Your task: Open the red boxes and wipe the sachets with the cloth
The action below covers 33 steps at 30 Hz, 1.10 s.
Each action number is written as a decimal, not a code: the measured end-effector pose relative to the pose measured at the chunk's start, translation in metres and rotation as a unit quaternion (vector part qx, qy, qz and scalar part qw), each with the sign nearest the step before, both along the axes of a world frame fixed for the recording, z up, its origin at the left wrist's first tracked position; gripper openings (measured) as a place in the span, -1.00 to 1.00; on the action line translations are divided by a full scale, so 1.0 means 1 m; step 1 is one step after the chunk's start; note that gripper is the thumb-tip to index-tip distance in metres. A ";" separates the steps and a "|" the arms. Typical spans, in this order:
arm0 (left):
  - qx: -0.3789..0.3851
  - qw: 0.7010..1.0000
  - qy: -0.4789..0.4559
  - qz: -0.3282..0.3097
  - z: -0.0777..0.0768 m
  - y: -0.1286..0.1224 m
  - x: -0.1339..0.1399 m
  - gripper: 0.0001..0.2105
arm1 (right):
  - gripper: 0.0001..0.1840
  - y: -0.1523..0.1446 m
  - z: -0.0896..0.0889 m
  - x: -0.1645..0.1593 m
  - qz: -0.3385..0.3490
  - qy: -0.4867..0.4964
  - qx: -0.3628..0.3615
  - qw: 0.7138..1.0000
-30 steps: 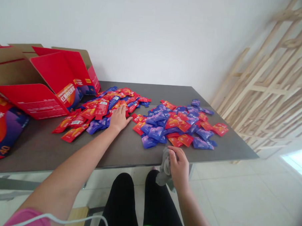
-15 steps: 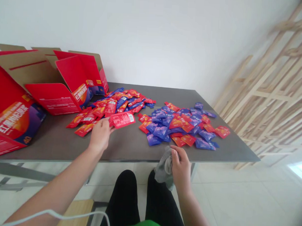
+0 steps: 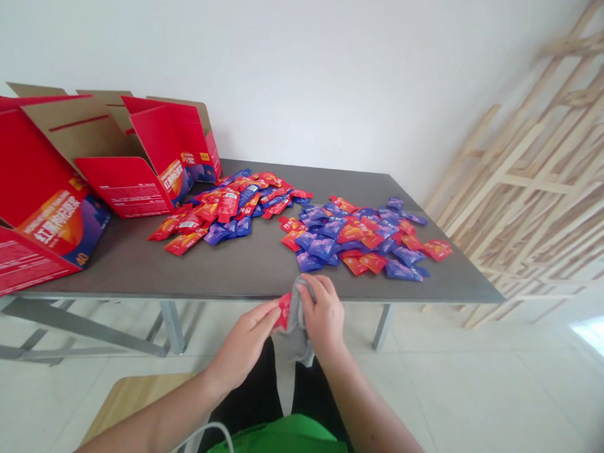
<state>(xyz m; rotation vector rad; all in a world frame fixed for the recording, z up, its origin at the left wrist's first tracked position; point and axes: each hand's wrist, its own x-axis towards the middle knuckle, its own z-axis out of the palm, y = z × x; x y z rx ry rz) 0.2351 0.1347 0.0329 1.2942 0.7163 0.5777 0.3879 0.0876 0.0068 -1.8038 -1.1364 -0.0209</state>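
Just off the table's front edge, my left hand [image 3: 247,341] pinches a red sachet [image 3: 283,312] by its near end. My right hand [image 3: 323,312] grips a grey cloth [image 3: 298,323], which is folded against the sachet and hides its far part. Beyond my hands lies a right-hand pile of red and purple sachets [image 3: 351,235], spread flat on the dark table [image 3: 230,270]. Another mixed pile of sachets [image 3: 227,203] lies to the left, with some showing their printed backs.
Red printed cartons [image 3: 118,185] stand with flaps up along the table's left side. Wooden frames [image 3: 529,170] lean against the wall at right. Below my left arm is a wooden stool [image 3: 129,406], and a white cable [image 3: 218,428] crosses my left forearm.
My left hand has brought the red sachet from the left pile toward me and to the right. My right hand has moved left, and the cloth now meets the sachet.
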 end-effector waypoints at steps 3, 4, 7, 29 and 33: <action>0.096 0.995 0.031 0.020 0.008 -0.001 -0.013 -0.62 | -0.62 -0.006 -0.010 0.025 -0.059 0.117 -0.011 0.991; 0.158 0.986 0.048 0.036 0.011 0.000 -0.017 -0.63 | -0.59 -0.010 -0.010 0.027 -0.058 0.173 -0.003 0.983; 0.390 0.917 0.085 0.012 0.016 0.000 -0.023 -0.65 | -0.43 -0.025 -0.004 0.018 0.022 0.366 0.034 0.930; 0.205 0.967 0.020 -0.149 0.017 -0.009 -0.021 -0.70 | -0.65 -0.067 0.036 -0.003 -0.025 0.103 0.174 0.979; 0.207 0.965 0.023 -0.157 0.016 -0.012 -0.014 -0.69 | -0.73 -0.061 0.035 -0.023 0.180 -0.058 0.069 0.979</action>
